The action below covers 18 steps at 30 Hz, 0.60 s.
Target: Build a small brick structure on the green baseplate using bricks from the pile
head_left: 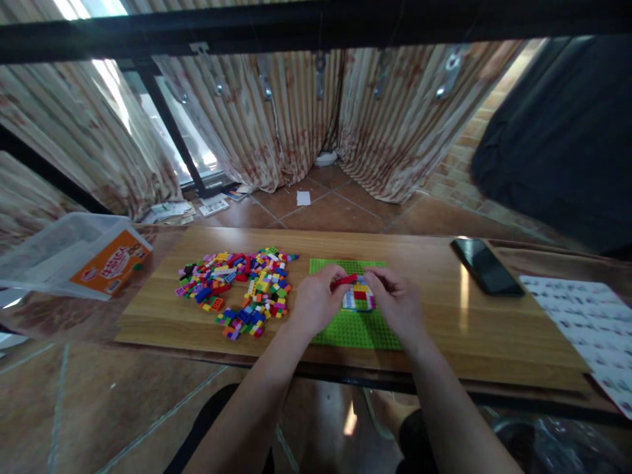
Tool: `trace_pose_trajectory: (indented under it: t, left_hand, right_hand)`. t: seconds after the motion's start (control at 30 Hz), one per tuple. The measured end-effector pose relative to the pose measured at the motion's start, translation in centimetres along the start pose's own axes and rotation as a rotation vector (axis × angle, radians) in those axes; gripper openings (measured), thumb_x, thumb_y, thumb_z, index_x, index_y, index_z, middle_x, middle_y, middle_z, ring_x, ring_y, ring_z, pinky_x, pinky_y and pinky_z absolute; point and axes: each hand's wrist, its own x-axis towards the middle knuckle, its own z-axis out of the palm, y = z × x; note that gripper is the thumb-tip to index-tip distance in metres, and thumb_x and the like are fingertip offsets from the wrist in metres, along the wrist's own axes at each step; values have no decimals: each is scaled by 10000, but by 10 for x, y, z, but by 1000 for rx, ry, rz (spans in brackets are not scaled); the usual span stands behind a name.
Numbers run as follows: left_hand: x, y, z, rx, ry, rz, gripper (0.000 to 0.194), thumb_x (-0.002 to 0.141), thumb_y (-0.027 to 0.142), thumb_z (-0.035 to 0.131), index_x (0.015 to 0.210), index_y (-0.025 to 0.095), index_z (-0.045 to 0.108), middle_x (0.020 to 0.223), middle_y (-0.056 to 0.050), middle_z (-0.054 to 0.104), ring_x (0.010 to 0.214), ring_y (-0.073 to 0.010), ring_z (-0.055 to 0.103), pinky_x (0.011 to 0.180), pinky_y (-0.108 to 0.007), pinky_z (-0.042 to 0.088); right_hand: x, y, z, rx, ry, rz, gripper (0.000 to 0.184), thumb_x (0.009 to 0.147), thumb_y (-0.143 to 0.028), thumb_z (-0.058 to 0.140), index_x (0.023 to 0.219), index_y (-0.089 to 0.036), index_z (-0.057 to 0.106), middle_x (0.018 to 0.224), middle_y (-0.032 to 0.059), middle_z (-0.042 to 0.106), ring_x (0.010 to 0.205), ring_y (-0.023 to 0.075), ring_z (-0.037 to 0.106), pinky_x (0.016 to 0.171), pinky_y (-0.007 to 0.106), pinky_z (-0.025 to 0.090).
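A green studded baseplate (328,332) lies on the wooden board in front of me. On it stands a small build of toy bricks (360,297) in white, red, yellow, green and blue. My left hand (320,296) pinches a red toy brick (345,280) just above the far side of the build. Across from it, my right hand (395,296) hovers at the build's right side with thumb and fingers closed. Whatever those right fingertips may hold is hidden. The two hands' fingertips are close together but apart.
Loose bricks (269,280) of many colours are spread to the left of the baseplate. A clear plastic box (59,257) with an orange label stands at the far left. To the right lie a black phone (486,266) and a printed sheet (582,322). A dark bar crosses overhead.
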Motion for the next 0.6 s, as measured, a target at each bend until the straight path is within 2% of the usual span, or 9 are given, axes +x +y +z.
trace_pose_trajectory:
  t: [0.2,0.37,0.47,0.6]
  left_hand:
    - [2,3,9,-1,-34,70,67,889,214,588,926,209,643,917,-13,708,861,-161,652,811,-286,508]
    - [5,-4,13,11,-42,111,107,867,172,605,955,207,654,957,-26,705,902,-169,651,843,-294,514]
    - [6,-7,13,6,-17,109,132,860,150,597,968,194,658,995,-43,699,903,-169,654,839,-294,523]
    - [7,-11,9,27,75,24,177,833,110,597,983,177,661,998,-55,704,830,-168,660,809,-308,540]
  right_hand:
    - [0,5,-5,42,-111,-16,213,843,-373,639,925,-207,744,901,47,734,829,194,662,770,323,513]
    - [1,7,-10,-79,-192,-30,193,872,-311,575,929,-199,722,903,51,723,839,194,657,791,331,498]
    - [1,7,-11,-174,-175,-75,188,875,-280,555,922,-194,716,886,54,718,824,197,650,781,334,487]
    - [3,9,-10,-247,-111,-88,176,877,-244,539,879,-205,710,869,48,714,802,195,644,765,331,485]
